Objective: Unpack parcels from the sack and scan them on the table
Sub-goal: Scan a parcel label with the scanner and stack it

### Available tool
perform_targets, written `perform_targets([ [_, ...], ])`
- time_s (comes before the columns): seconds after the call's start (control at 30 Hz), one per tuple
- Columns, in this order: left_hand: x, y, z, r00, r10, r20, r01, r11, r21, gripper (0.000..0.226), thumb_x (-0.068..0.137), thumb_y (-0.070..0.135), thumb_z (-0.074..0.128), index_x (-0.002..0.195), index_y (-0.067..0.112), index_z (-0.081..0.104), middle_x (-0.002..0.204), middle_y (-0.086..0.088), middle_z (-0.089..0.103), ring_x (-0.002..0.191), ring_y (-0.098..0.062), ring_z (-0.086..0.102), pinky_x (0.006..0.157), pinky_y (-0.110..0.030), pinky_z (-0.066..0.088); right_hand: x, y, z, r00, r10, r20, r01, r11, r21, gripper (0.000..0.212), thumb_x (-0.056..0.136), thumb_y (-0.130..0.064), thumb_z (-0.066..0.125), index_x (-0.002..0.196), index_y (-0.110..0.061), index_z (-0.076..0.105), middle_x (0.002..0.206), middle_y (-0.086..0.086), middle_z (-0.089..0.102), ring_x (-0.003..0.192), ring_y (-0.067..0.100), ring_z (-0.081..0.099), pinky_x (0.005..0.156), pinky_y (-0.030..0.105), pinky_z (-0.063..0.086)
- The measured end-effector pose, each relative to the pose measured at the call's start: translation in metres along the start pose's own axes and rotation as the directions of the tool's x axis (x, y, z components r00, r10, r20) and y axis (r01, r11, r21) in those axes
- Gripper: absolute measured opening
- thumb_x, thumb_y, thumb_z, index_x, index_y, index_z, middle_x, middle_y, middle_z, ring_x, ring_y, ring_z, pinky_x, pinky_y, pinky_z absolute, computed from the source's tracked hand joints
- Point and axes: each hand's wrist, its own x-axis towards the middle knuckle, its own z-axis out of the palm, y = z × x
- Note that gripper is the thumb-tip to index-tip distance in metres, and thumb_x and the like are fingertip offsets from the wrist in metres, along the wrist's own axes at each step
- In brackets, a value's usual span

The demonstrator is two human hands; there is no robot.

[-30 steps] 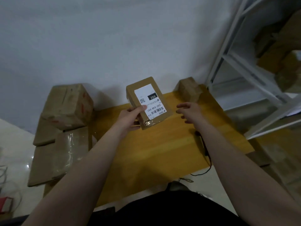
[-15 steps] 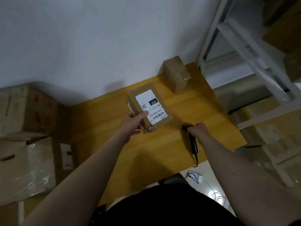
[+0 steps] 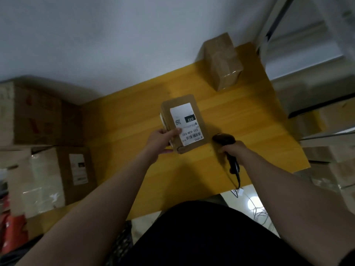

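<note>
Brown cardboard makes up the rectangular parcel, glossy tape across its near end and a white printed label on its upper face showing "032", a QR square and a barcode. The left hand grips its near left corner, thumb lying on the label's edge and fingers curled underneath. It sits over the middle of the yellow wood-grain table; whether it touches the top is unclear.

The right hand, apart from the left, is wrapped round the handle of a black barcode scanner. The scanner's rounded head sits just beside the parcel's right edge, and its thin cable trails off the table's near edge.

A smaller taped cardboard box stands at the far right corner against the white wall. Large cartons, some film-wrapped, are stacked to the left.
</note>
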Motion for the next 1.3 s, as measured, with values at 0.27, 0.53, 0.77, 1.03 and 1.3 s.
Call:
perform_targets([
  [0.27, -0.028, -0.009, -0.045, 0.985, 0.063, -0.159, -0.076, 0.994, -0.076, 0.065, 0.082, 0.039, 0.085, 0.126, -0.001, 0.058, 0.112, -0.001, 0.072, 0.102, -0.018, 0.069, 0.074, -0.041, 0.062, -0.088, -0.068, 0.016, 0.912, -0.402, -0.078, 0.405, 0.914, 0.023, 0.018, 0.084, -0.026, 0.08, 0.091, -0.011, 0.072, 0.072, 0.009, 0.07, 0.048, 0.022, 0.062, 0.048, 0.031, 0.049],
  [0.53, -0.082, -0.018, -0.117, 0.914, 0.255, -0.314, -0.349, 0.89, -0.293, 0.041, 0.085, 0.031, 0.084, 0.109, 0.007, 0.063, 0.103, 0.0, 0.075, 0.097, -0.02, 0.073, 0.067, -0.035, 0.062, -0.231, -0.11, 0.063, 0.698, -0.713, 0.061, 0.712, 0.684, -0.158, 0.022, 0.083, -0.029, 0.076, 0.074, -0.011, 0.068, 0.053, -0.002, 0.063, 0.042, 0.014, 0.057, 0.042, 0.026, 0.045],
  [0.77, -0.128, -0.045, -0.168, 0.839, 0.313, -0.444, -0.488, 0.795, -0.361, 0.035, 0.082, 0.031, 0.086, 0.1, 0.012, 0.063, 0.097, 0.005, 0.075, 0.084, -0.012, 0.074, 0.058, -0.024, 0.059, -0.306, -0.094, 0.116, 0.625, -0.77, 0.129, 0.771, 0.583, -0.255, 0.027, 0.083, -0.031, 0.076, 0.069, -0.012, 0.063, 0.049, -0.005, 0.059, 0.043, 0.014, 0.056, 0.046, 0.029, 0.045],
  [1.03, -0.156, -0.073, -0.192, 0.818, 0.331, -0.471, -0.515, 0.787, -0.34, 0.029, 0.083, 0.029, 0.086, 0.093, 0.016, 0.063, 0.088, 0.011, 0.069, 0.065, -0.006, 0.07, 0.051, -0.021, 0.056, -0.337, -0.059, 0.151, 0.608, -0.789, 0.09, 0.772, 0.562, -0.297, 0.026, 0.082, -0.034, 0.076, 0.079, -0.01, 0.068, 0.059, 0.001, 0.063, 0.048, 0.016, 0.06, 0.049, 0.03, 0.047],
  [1.3, -0.16, -0.087, -0.194, 0.831, 0.339, -0.441, -0.506, 0.791, -0.345, 0.034, 0.082, 0.03, 0.086, 0.085, 0.014, 0.057, 0.088, 0.011, 0.072, 0.076, -0.006, 0.07, 0.056, -0.026, 0.059, -0.346, -0.039, 0.155, 0.615, -0.786, 0.062, 0.775, 0.589, -0.228, 0.027, 0.083, -0.032, 0.078, 0.074, -0.01, 0.065, 0.058, 0.002, 0.061, 0.048, 0.018, 0.058, 0.051, 0.032, 0.046],
])
